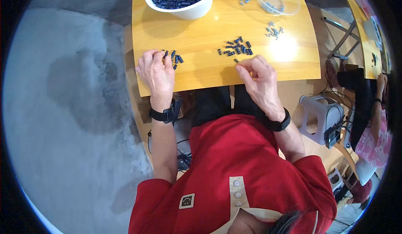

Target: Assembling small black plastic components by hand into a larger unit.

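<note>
My left hand (155,73) rests at the left of the wooden table, fingers bent down and closed beside a small group of short black cylindrical pieces (177,59). Its fingertips are partly hidden, so what they grip is unclear. Toward the front edge, my right hand (261,76) has thumb and forefinger drawn together. One small dark piece (236,61) shows right by its thumb tip; whether it is pinched or lying on the table is hard to see. Just beyond lies a larger loose pile of similar black pieces (240,48).
A white tub (190,12) full of black pieces stands at the far left of the table (197,73). Small silvery screw-like parts (274,31) lie at the right, near a clear round container (298,7) holding more. Farther right, another person sits beside a second table (363,46).
</note>
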The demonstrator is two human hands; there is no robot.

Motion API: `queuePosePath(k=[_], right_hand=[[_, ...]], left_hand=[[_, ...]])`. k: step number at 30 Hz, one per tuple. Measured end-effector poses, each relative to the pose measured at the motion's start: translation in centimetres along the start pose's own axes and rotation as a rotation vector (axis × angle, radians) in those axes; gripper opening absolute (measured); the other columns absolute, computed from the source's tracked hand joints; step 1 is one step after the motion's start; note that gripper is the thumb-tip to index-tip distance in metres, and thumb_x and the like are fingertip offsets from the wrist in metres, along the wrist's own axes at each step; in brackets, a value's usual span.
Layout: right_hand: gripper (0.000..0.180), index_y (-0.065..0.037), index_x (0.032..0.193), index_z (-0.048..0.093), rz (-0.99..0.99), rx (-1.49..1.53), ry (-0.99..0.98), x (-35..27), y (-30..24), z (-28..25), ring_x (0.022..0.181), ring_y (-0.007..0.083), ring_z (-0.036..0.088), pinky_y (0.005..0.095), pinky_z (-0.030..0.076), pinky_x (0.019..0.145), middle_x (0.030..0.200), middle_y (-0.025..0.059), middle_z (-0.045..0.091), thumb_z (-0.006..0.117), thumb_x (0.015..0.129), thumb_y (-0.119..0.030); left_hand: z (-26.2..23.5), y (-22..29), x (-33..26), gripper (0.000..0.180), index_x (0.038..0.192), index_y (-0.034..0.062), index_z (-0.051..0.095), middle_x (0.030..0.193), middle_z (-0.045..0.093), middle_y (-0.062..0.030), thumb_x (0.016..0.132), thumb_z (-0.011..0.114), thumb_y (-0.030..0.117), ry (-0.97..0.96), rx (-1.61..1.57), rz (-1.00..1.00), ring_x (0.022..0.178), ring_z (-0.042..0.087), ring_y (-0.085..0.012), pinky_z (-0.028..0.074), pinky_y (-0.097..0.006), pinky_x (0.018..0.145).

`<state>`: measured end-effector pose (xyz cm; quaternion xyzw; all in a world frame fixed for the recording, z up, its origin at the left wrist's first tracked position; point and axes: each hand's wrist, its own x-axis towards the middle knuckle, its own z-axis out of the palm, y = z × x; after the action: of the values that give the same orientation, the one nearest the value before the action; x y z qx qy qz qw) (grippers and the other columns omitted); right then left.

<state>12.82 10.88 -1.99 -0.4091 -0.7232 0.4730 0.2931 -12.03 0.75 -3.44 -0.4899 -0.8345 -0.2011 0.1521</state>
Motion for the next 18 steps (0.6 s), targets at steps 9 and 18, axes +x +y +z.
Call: queuePosePath(k=[9,18], right_hand=[[0.001,-0.008,0.078,0.066,-0.397,-0.531,0.111,3.8,0.8,1.0,0.076,0.0281,0.061,0.0399,0.050,0.062,0.079,0.0089,0.057,0.065,0.078,-0.007],[0.005,-0.006,0.074,0.064,-0.414,-0.629,0.006,4.5,1.7,1.0,0.074,0.0284,0.058,0.0404,0.049,0.066,0.080,0.0088,0.057,0.060,0.078,-0.007]], left_hand=[[0.7,0.2,0.4,0.013,0.088,0.0066,0.072,0.100,0.065,-0.0070,0.080,0.074,0.017,-0.046,0.027,-0.016,0.098,0.058,-0.0285,0.042,-0.043,0.084],[-1.1,3.1,0.5,0.014,0.090,0.0033,0.070,0.096,0.065,-0.0099,0.081,0.075,0.013,0.117,-0.128,0.074,0.092,0.060,-0.0291,0.043,-0.041,0.083]])
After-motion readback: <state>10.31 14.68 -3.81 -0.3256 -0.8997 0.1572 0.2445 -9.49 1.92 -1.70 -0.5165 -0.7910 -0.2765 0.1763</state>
